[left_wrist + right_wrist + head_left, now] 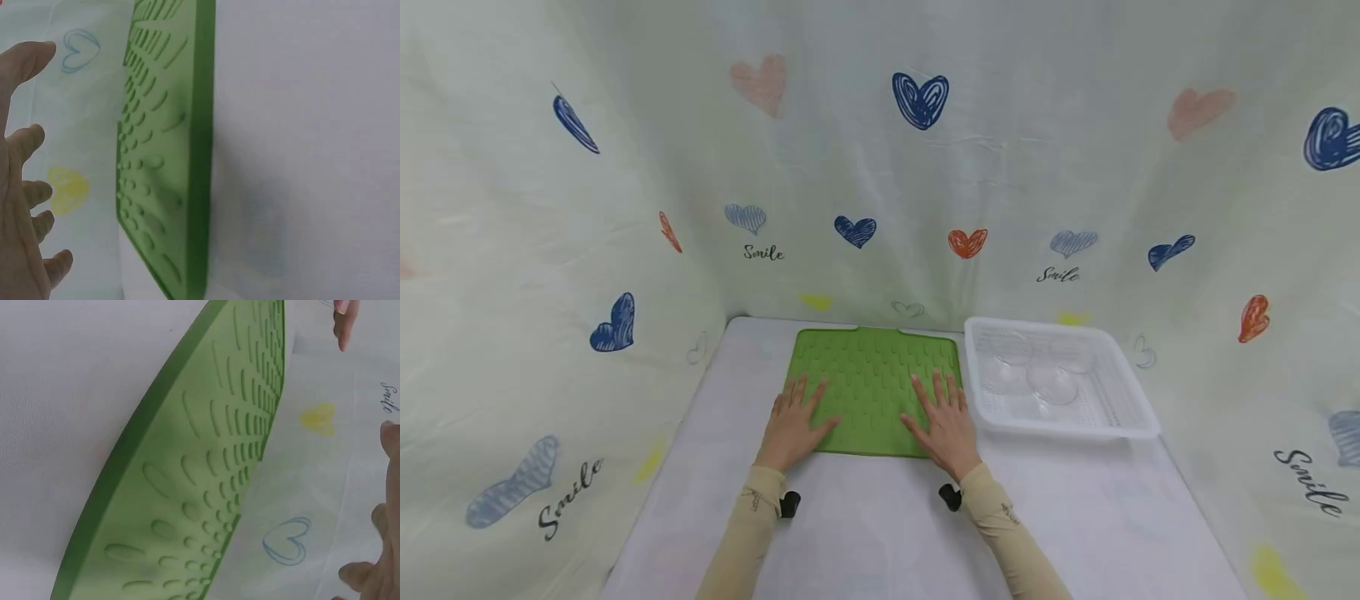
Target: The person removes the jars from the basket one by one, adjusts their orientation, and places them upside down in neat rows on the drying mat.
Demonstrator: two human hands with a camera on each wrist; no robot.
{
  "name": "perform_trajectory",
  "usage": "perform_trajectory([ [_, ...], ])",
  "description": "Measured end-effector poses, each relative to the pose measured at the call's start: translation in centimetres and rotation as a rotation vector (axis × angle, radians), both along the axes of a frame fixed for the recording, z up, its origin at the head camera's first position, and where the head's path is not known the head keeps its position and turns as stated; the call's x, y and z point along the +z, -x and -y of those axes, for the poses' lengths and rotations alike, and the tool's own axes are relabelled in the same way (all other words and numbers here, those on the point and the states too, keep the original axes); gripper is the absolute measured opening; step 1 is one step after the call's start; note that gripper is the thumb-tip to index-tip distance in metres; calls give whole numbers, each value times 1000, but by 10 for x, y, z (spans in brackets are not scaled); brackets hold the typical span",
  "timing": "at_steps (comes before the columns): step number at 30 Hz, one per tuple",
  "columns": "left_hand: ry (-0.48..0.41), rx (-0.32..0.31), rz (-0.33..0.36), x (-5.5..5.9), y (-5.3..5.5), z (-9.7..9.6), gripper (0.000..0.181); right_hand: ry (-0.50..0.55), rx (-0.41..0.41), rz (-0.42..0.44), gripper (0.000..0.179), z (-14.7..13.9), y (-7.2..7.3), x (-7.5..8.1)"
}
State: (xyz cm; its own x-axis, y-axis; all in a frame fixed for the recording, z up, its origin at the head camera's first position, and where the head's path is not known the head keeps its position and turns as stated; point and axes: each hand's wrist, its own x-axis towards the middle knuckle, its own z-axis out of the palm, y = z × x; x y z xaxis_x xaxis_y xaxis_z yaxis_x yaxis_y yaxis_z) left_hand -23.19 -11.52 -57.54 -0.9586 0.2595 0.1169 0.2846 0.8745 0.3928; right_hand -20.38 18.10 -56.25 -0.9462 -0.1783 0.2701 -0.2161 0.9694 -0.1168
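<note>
A green mat (pixel 868 392) with rows of raised oval bumps lies on the white table. My left hand (pixel 793 425) is spread over its left front part, palm down with fingers apart. Over the right front part my right hand (pixel 946 425) is spread the same way. Both wrist views show the hands raised above the mat, with a gap between fingers and surface. In the left wrist view, the mat's thick front edge (pixel 201 150) runs down the middle. Neither hand holds anything.
Right of the mat stands a white plastic basket (pixel 1063 432) with several clear round pieces (pixel 1052 385) inside. A pale curtain (pixel 850 150) printed with hearts encloses the back and sides of the table (pixel 880 533).
</note>
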Motion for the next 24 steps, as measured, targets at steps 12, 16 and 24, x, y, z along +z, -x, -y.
perform_trajectory([
  [12, -59, 27, 47, -36, -25, 21, 78, 26, 5, -225, 73, -33, -3, 24],
  [16, -71, 28, 81, -44, -29, 23, 80, 41, -124, -237, 75, -59, 1, 30],
  [24, -91, 3, 147, -49, -23, 20, 88, 139, -383, -205, 75, -121, -6, 29],
])
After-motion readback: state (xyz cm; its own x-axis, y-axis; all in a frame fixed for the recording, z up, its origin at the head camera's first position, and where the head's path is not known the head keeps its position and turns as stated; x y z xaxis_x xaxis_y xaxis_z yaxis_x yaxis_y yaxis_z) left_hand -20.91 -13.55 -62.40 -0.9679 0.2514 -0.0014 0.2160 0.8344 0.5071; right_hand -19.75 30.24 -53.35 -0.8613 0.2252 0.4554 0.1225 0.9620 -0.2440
